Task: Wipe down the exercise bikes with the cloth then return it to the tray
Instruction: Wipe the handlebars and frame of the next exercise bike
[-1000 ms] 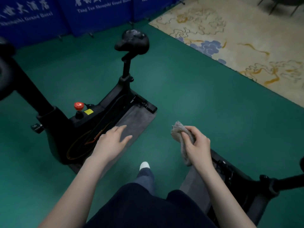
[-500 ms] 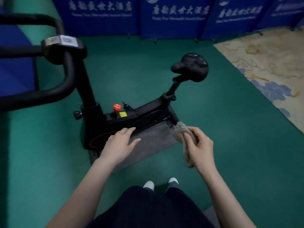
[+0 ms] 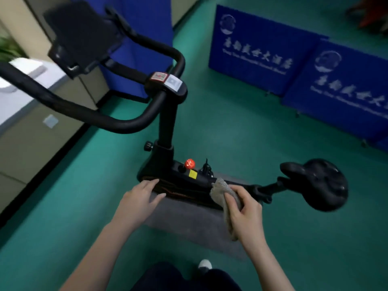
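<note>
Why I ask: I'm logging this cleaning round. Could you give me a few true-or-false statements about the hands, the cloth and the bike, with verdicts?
1. The right hand grips the cloth. True.
2. The left hand holds a spray bottle. False: it holds nothing, and its fingers are straight.
3. The exercise bike stands on a grey mat. True.
4. The knob beside the yellow sticker is green. False: it is red.
</note>
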The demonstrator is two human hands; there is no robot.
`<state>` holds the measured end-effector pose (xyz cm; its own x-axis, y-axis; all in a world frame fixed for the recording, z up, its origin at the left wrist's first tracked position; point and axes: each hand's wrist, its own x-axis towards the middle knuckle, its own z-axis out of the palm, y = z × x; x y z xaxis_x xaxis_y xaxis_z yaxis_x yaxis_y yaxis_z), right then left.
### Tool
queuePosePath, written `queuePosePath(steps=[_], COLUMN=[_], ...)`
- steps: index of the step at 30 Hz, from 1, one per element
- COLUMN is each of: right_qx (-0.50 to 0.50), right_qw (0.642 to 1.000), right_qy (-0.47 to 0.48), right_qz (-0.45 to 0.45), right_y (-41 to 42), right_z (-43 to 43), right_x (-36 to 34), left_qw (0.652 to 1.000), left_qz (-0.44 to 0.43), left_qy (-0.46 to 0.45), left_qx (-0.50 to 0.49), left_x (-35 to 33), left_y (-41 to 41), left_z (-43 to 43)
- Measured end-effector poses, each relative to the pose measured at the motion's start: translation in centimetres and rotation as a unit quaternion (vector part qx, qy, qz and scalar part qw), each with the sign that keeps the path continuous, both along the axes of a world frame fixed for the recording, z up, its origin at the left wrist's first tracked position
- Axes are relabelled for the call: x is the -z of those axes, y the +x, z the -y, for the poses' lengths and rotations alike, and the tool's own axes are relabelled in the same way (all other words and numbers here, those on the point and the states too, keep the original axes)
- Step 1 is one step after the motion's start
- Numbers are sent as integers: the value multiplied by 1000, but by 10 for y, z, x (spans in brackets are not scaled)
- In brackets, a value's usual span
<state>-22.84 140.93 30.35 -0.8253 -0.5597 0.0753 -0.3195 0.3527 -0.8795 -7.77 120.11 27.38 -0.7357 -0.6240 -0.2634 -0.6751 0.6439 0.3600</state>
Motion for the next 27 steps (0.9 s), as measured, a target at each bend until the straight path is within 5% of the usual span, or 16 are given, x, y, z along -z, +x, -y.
queuePosePath(steps=[13, 27], right_qx=[-236, -387], right_qw=[968, 909], right_qy=[-82, -154], right_qz=[-11, -13], right_y=[-68, -42], right_z=[87, 260], right_x=[-52, -104], left_qw=[969, 909], left_qz=[2, -102], left_qy=[-20, -47], left_qx=[-247, -401], left_x=[-23, -41], left_y=[32, 53], left_z=[-22, 79])
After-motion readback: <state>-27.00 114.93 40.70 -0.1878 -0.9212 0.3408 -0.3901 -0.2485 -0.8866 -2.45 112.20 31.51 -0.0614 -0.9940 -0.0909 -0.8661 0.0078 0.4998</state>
